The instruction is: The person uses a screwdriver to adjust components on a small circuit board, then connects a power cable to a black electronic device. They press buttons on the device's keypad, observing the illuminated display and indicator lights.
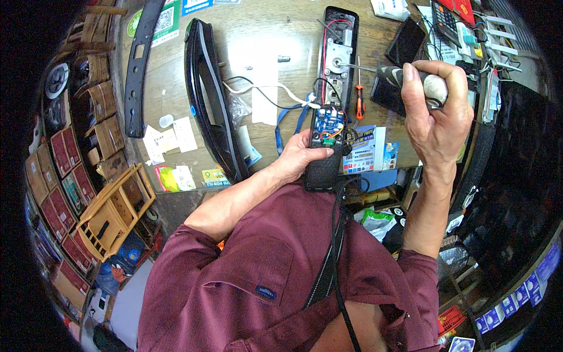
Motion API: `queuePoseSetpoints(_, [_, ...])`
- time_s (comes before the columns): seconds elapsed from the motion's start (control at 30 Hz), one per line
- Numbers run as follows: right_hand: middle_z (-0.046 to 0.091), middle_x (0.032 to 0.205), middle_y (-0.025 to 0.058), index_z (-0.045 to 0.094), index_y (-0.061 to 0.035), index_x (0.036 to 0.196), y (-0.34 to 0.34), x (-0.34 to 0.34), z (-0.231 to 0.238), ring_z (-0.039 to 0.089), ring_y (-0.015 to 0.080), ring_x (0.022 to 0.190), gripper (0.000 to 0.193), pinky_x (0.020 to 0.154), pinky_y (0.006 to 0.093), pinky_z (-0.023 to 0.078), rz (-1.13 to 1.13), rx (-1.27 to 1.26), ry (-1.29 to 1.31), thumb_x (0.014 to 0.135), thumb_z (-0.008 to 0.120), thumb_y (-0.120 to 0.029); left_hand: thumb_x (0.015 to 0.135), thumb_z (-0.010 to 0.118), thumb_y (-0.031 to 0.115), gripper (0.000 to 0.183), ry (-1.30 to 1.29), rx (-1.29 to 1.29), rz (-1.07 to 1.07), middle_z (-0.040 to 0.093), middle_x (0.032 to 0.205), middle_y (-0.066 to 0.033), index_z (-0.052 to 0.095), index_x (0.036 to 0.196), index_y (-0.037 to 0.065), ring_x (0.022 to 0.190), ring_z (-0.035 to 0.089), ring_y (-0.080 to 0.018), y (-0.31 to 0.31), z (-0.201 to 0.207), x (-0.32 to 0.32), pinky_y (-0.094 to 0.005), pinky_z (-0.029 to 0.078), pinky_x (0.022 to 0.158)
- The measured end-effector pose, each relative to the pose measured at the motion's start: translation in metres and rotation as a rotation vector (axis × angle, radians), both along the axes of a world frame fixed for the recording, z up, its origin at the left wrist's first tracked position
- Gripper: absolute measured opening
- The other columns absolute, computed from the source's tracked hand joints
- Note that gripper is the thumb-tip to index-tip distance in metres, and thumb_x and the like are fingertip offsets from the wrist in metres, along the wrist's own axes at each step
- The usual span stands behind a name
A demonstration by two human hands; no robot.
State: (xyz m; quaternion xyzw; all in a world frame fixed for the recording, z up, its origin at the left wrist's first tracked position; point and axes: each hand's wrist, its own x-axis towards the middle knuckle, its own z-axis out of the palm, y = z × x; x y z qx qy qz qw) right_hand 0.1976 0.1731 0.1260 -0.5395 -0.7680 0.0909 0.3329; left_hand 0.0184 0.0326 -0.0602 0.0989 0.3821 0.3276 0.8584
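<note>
Right hand: we are closing our right hand [437,108] round the thick-handled screwdriver [388,75], its shaft pointing left over the housing; we are not managing to tell whether the tip is touching.
Left hand: we are gripping the long black housing [322,170] with our left hand [296,157], the thumb lying across its front.
Housing: it is standing lengthwise across the surface [176,94], its lower end reaching the near edge, its open face showing metal parts.
Circuit board: we are seeing the blue circuit board [328,122] sitting in the housing's lower half, just above our left thumb.
Right of housing: a red-and-black screwdriver [359,102] is lying just beside it; a printed sheet [360,149] is resting by the near edge.
Left of housing: a white cable [272,86] is running toward a black handle shell [202,100], which is stretching from near the far edge toward the near one.
Left edge: a perforated black strip [136,82] is lying along it.
Far right corner: a white router [497,35] is sitting among cables.
</note>
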Motion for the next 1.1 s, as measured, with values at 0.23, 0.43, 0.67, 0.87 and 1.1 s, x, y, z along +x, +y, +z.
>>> queuePoseSetpoints(0.23, [0.07,0.081,0.0053,0.067,-0.0056,0.101,-0.002,0.003,-0.004,0.068,0.0124,0.067,0.026,0.061,0.0278,0.054,-0.004,-0.098,0.138,0.085,0.085,-0.016,0.085,0.075,-0.004,0.039,-0.059,-0.064,0.0,0.072,0.114,-0.0053,0.062,0.121,0.002,0.102,0.068,-0.0137,-0.001,-0.003,-0.001,-0.0308,0.054,0.096])
queuePoseSetpoints(0.43, [0.071,0.087,-0.0005,0.07,-0.0035,0.102,-0.004,0.005,-0.009,0.064,0.006,0.075,0.022,0.066,0.0221,0.051,-0.013,-0.215,0.336,0.087,0.084,-0.013,0.086,0.072,-0.006,0.038,-0.166,-0.146,-0.044,0.073,0.114,-0.0077,0.063,0.122,0.002,0.101,0.071,-0.0179,0.002,-0.004,-0.003,-0.0345,0.057,0.093])
queuePoseSetpoints(0.67, [0.068,0.089,0.0136,0.063,0.0004,0.087,0.01,-0.002,-0.031,0.065,0.0213,0.08,0.008,0.08,0.037,0.054,0.231,-0.251,0.963,0.094,0.067,-0.003,0.087,0.072,-0.005,0.035,-0.182,-0.156,-0.052,0.074,0.111,-0.0074,0.065,0.12,0.003,0.098,0.072,-0.0179,0.001,-0.003,-0.003,-0.0345,0.058,0.09])
queuePoseSetpoints(0.87, [0.053,0.066,0.0115,0.057,-0.0007,0.073,0.024,-0.011,-0.044,0.051,0.0208,0.059,0.024,0.061,0.0416,0.047,0.19,-0.134,1.176,0.097,0.058,-0.002,0.087,0.072,-0.005,0.037,-0.181,-0.141,-0.04,0.075,0.112,-0.0065,0.065,0.122,0.003,0.098,0.072,-0.0172,-0.001,-0.004,-0.003,-0.0342,0.058,0.091])
queuePoseSetpoints(1.1, [0.051,0.059,0.012,0.055,0.0002,0.072,0.02,-0.036,-0.042,0.049,0.0195,0.052,0.022,0.051,0.0371,0.045,0.029,0.023,1.131,0.092,0.063,0.0,0.087,0.073,-0.005,0.038,-0.186,-0.141,-0.034,0.075,0.113,-0.0064,0.064,0.123,0.004,0.101,0.072,-0.0175,-0.002,-0.004,-0.005,-0.0352,0.058,0.095])
